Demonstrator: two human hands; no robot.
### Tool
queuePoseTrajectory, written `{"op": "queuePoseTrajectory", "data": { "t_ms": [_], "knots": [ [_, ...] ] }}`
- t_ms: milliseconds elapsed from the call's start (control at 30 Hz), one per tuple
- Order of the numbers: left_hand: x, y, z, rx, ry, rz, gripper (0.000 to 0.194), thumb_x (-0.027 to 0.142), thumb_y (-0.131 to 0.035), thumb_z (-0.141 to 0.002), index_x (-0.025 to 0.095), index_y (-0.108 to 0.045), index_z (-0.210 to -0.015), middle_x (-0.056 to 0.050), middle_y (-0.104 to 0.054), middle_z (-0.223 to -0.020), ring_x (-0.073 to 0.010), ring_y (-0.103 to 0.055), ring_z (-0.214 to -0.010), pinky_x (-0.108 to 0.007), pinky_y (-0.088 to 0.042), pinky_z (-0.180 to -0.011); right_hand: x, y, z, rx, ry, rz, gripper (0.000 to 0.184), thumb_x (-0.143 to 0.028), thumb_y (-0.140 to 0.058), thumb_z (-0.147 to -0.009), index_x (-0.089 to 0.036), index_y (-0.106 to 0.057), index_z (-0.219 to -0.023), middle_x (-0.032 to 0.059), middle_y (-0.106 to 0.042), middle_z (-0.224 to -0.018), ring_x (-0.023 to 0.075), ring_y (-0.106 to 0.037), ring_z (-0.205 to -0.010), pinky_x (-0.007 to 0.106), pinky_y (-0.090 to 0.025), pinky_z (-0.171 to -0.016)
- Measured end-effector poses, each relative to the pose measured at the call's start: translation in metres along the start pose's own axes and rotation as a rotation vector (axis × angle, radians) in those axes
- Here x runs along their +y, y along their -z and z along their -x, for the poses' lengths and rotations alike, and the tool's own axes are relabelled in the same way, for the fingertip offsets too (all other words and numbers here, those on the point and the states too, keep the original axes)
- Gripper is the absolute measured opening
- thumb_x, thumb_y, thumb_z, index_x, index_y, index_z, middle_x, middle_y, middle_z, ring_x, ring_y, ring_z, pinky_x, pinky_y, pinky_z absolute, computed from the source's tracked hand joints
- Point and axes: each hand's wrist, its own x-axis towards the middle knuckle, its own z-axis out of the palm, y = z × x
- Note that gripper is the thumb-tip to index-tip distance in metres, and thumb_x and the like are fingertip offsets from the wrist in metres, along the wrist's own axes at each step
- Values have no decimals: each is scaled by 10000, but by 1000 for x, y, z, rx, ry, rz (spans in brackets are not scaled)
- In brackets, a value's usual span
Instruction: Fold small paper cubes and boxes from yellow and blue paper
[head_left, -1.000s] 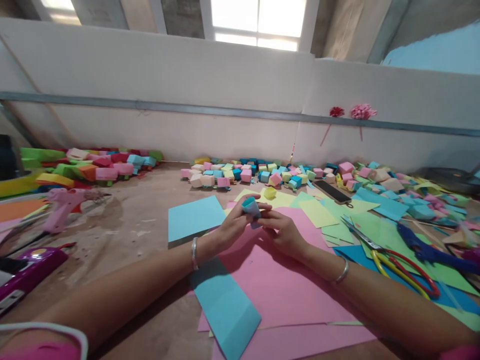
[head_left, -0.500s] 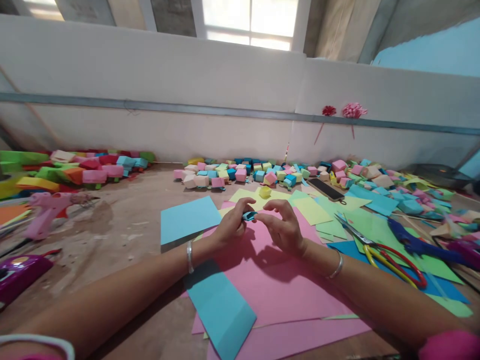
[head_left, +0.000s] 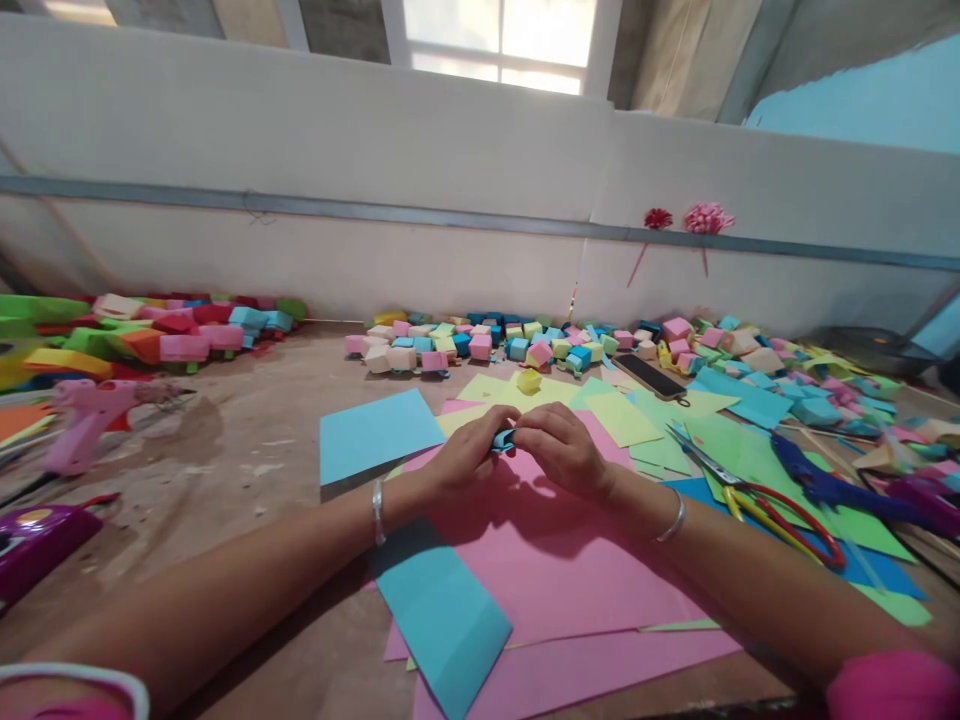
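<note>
A small folded piece of blue paper (head_left: 503, 440) is pinched between my two hands above the pink paper sheets (head_left: 555, 570). My left hand (head_left: 466, 452) grips its left side with closed fingers. On its right side, the fingers of my right hand (head_left: 564, 447) are bent and pressed together on it. Much of the piece is hidden behind my fingers. Light blue sheets lie around: one blue sheet (head_left: 379, 435) left of my left hand, another blue sheet (head_left: 446, 615) nearer me. Just beyond my hands sits a small yellow paper piece (head_left: 529, 381).
Small paper cubes (head_left: 480, 346) line the back. At right lie a phone (head_left: 649, 376), scissors (head_left: 757, 500), green paper (head_left: 739, 450) and a blue glue gun (head_left: 832, 485). At left are a pink glue gun (head_left: 90, 415), a purple device (head_left: 45, 545) and colourful paper shapes (head_left: 180, 335).
My right hand has moved left and its fingers have closed in on the blue paper piece. My left hand has shifted slightly right and stays on it.
</note>
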Motion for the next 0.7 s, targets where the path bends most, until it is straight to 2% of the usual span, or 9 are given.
{"op": "queuePoseTrajectory", "data": {
  "t_ms": [100,200,333,500,700],
  "knots": [
    [2,4,-1,-45,-54,12,365,88,-487,-756,202,-558,-1096,-65,-654,-1078,-199,-609,-941,-312,-465,-829,-2,5,-2,46,-22,-84,136,-130,-491,-899,-207,-601,-880,76,-665,-885,175,-597,-806,327,-499,-719],
    [-2,5,-3,-93,-20,36,155,202,-493,-875,166,-618,-959,-52,-675,-900,-160,-585,-775,-281,-458,-720,-3,8,-3,111,-82,-151,118,-107,-493,-863,-197,-568,-868,87,-643,-860,174,-599,-774,307,-510,-668],
    [-7,4,-6,-130,30,181,253,294,-476,-940,143,-668,-873,-65,-679,-825,-156,-588,-733,-282,-460,-685,-5,8,-5,199,-199,-106,131,-93,-509,-815,-216,-514,-769,43,-633,-769,159,-611,-719,289,-503,-651],
    [-10,3,-4,-197,170,449,325,414,-540,-922,132,-698,-948,-114,-712,-910,-208,-662,-828,-327,-517,-740,-5,7,-8,240,-322,-157,132,-145,-542,-829,-221,-504,-728,11,-612,-702,147,-599,-686,284,-493,-653],
    [-11,1,-3,-172,251,541,349,445,-615,-873,123,-721,-959,-129,-726,-924,-218,-684,-842,-346,-538,-767,-7,8,-7,222,-348,-194,116,-210,-578,-866,-219,-510,-773,16,-596,-712,148,-573,-687,293,-481,-652]
  ]
}}
